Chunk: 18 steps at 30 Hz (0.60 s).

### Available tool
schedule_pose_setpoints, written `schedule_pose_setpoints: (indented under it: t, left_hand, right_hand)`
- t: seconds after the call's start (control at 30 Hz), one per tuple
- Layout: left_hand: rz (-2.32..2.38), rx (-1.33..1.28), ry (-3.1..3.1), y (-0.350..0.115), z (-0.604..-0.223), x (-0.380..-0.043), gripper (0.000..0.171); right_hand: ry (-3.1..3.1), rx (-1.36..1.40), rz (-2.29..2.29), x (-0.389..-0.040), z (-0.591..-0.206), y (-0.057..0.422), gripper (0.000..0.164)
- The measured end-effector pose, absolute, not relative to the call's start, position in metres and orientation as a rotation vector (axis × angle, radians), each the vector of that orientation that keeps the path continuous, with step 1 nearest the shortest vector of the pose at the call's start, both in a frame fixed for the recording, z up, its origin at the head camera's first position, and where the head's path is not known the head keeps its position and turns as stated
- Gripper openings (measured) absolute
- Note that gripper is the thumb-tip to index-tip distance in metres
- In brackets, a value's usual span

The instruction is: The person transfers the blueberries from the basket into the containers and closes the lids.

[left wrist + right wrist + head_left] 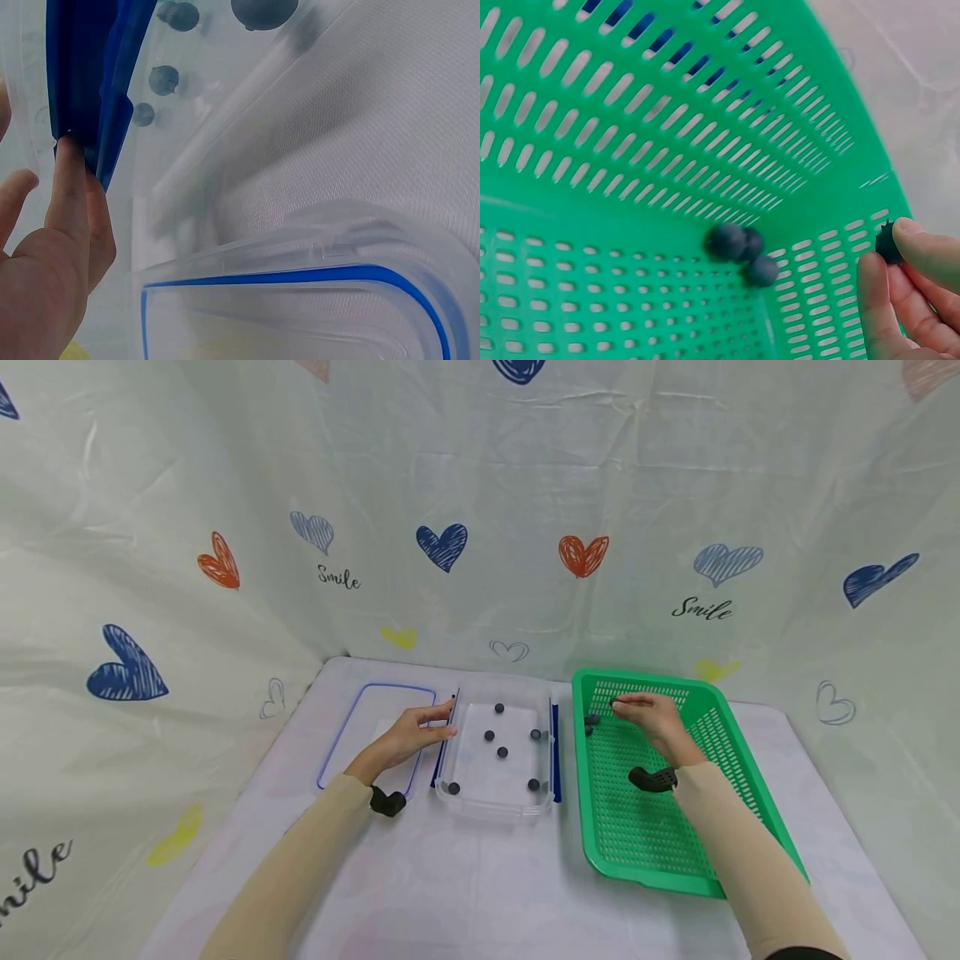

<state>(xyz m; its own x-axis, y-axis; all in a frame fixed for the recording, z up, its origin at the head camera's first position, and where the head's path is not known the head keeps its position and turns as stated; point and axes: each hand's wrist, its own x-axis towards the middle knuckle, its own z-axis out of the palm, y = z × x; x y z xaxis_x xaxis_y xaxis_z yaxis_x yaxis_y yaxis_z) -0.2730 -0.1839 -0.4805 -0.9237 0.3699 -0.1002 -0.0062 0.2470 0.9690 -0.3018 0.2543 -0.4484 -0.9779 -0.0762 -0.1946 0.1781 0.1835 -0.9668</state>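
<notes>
My right hand (654, 724) is over the far part of a green basket (611, 860) and pinches a blueberry (887, 242) between thumb and fingers. Three more blueberries (733, 244) sit together in a corner of the basket. My left hand (408, 739) rests its fingers on the left side of a clear plastic box (495, 810), at a blue side clip (90, 82). Several blueberries (502, 752) lie spread over the box's floor.
A clear lid with a blue seal (341, 735) lies left of the box, partly behind the left forearm. Another blue clip (557, 752) hangs along the box's right side, close to the basket. A curtain printed with hearts (480, 485) stands behind the table.
</notes>
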Motion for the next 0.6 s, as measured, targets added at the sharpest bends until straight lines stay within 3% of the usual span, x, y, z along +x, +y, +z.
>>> schedule_pose_setpoints:
  t: [0.6]
  left_hand:
    - [1.675, 0.301, 2.247, -0.185, -0.480, -0.274, 0.070]
  right_hand:
    - [2.112, 0.018, -2.069, -0.292, -0.417, 0.254, 0.047]
